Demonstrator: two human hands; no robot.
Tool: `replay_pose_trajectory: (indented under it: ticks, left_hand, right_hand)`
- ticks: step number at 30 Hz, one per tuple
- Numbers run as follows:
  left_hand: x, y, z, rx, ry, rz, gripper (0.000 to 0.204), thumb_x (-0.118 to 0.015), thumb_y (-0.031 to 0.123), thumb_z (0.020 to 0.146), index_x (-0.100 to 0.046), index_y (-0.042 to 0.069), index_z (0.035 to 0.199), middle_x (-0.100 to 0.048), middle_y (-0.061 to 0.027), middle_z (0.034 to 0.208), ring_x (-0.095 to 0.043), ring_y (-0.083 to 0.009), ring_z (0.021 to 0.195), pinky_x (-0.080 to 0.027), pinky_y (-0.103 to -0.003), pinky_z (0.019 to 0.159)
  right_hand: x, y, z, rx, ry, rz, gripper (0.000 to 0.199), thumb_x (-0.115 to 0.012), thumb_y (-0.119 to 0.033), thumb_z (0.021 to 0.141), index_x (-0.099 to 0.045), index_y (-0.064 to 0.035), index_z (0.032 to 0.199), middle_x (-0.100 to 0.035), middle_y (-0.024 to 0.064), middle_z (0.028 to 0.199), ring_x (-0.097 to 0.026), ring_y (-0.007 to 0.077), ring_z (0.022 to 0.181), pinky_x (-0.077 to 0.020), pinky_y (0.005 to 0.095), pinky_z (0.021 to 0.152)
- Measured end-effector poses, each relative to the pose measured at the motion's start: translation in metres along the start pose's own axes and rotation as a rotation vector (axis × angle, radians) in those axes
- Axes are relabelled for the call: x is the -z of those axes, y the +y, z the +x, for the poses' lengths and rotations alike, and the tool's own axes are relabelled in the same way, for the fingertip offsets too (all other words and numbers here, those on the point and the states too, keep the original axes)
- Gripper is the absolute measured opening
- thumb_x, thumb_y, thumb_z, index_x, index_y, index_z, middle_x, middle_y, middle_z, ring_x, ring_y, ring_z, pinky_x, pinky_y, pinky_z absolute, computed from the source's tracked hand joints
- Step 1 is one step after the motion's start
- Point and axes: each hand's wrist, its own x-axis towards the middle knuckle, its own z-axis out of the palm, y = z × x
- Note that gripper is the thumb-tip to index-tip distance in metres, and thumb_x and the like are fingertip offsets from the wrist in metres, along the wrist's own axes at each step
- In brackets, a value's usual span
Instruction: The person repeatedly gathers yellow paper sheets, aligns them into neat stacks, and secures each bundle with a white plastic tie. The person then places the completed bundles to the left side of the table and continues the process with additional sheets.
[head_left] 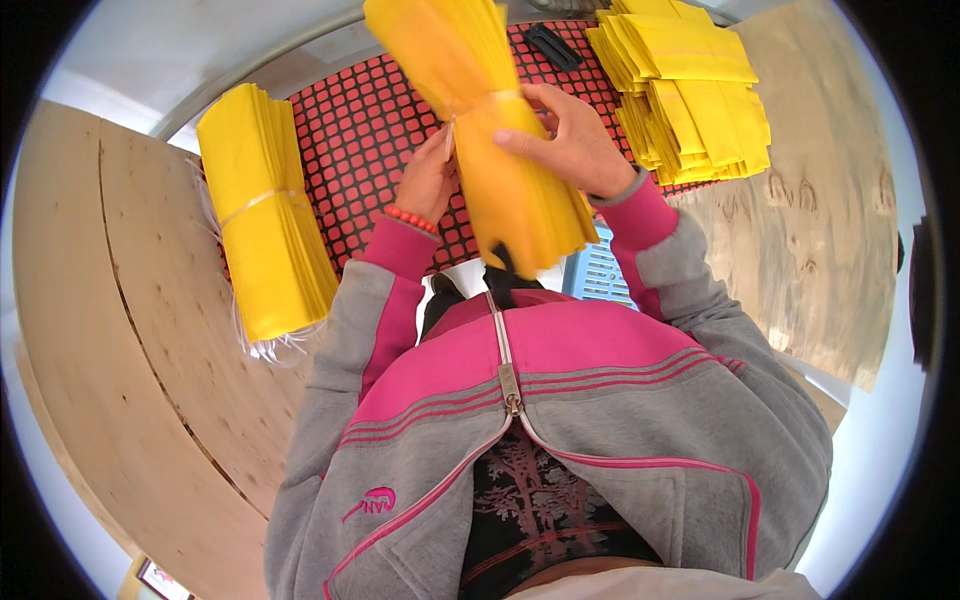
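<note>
A thick bundle of flat yellow sheets point(530, 205), perhaps bags, is held up in front of me, tilted, its lower end toward my body. A pale tie cinches it at the waist, so both ends fan out. My left hand point(430, 178), with a red bead bracelet at the wrist, pinches at the tie on the bundle's left edge; some fingertips are hidden. On the other side, my right hand point(578, 140) grips the bundle's right edge, its thumb lying across the front face and its other fingers partly out of sight.
Another tied yellow bundle point(265, 215) lies at the left, white strings trailing from it. Loose yellow stacks point(690, 85) are piled at the far right, near a black object point(552, 47). Beneath are a red-and-black patterned mat point(345, 140), wooden boards point(800, 220) and a blue crate point(600, 272).
</note>
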Motion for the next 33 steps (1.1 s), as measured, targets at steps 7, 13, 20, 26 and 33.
replay_pose_trajectory:
  ticks: [7, 13, 20, 26, 33]
  left_hand:
    - [0.059, -0.034, -0.07, 0.227, 0.36, -0.102, 0.061, -0.038, 0.047, 0.1, -0.043, -0.002, 0.134, -0.052, -0.015, 0.134, -0.052, -0.0261, 0.12, -0.041, -0.039, 0.102]
    - [0.068, -0.028, -0.096, 0.363, 0.489, 0.012, 0.08, -0.042, 0.065, 0.091, -0.042, -0.001, 0.136, -0.051, -0.0147, 0.134, -0.048, -0.0266, 0.123, -0.037, -0.038, 0.105]
    - [0.038, -0.034, -0.086, 0.317, 0.582, 0.267, 0.058, -0.064, 0.046, 0.088, -0.053, 0.004, 0.127, -0.061, -0.0098, 0.121, -0.06, -0.017, 0.105, -0.045, -0.031, 0.092]
    - [0.04, -0.038, -0.076, 0.183, 0.37, 0.079, 0.043, -0.064, 0.028, 0.092, -0.054, 0.001, 0.124, -0.062, -0.0088, 0.117, -0.062, -0.0167, 0.101, -0.048, -0.027, 0.085]
    - [0.039, 0.01, -0.1, 0.123, 0.667, 1.625, 0.047, -0.067, 0.031, 0.086, -0.057, -0.002, 0.117, -0.064, -0.0152, 0.11, -0.062, -0.0284, 0.1, -0.048, -0.038, 0.087]
  right_hand:
    - [-0.083, 0.016, -0.032, 0.088, -0.18, -0.463, 0.06, -0.065, -0.052, 0.082, -0.059, -0.0011, 0.113, -0.063, 0.0171, 0.108, -0.063, 0.0362, 0.094, -0.0514, 0.0417, 0.082]
    - [-0.064, 0.086, -0.032, -0.059, 0.059, 0.087, 0.045, -0.068, -0.036, 0.085, -0.06, 0.0029, 0.108, -0.067, 0.0142, 0.097, -0.066, 0.0252, 0.088, -0.052, 0.0349, 0.079]
    - [-0.075, 0.135, -0.014, -0.626, 0.072, 0.209, 0.047, -0.068, -0.041, 0.086, -0.064, 0.0041, 0.101, -0.069, 0.012, 0.089, -0.066, 0.0154, 0.077, -0.0527, 0.0281, 0.068]
    - [-0.076, 0.11, -0.027, -0.707, -0.082, 0.461, 0.051, -0.068, -0.046, 0.084, -0.065, 0.0026, 0.098, -0.069, 0.0108, 0.088, -0.065, 0.0149, 0.071, -0.0517, 0.0274, 0.064]
    - [-0.083, 0.117, -0.039, -0.488, -0.243, 0.144, 0.049, -0.071, -0.045, 0.082, -0.063, 0.0009, 0.095, -0.066, 0.0106, 0.082, -0.064, 0.0166, 0.074, -0.0513, 0.0304, 0.066]
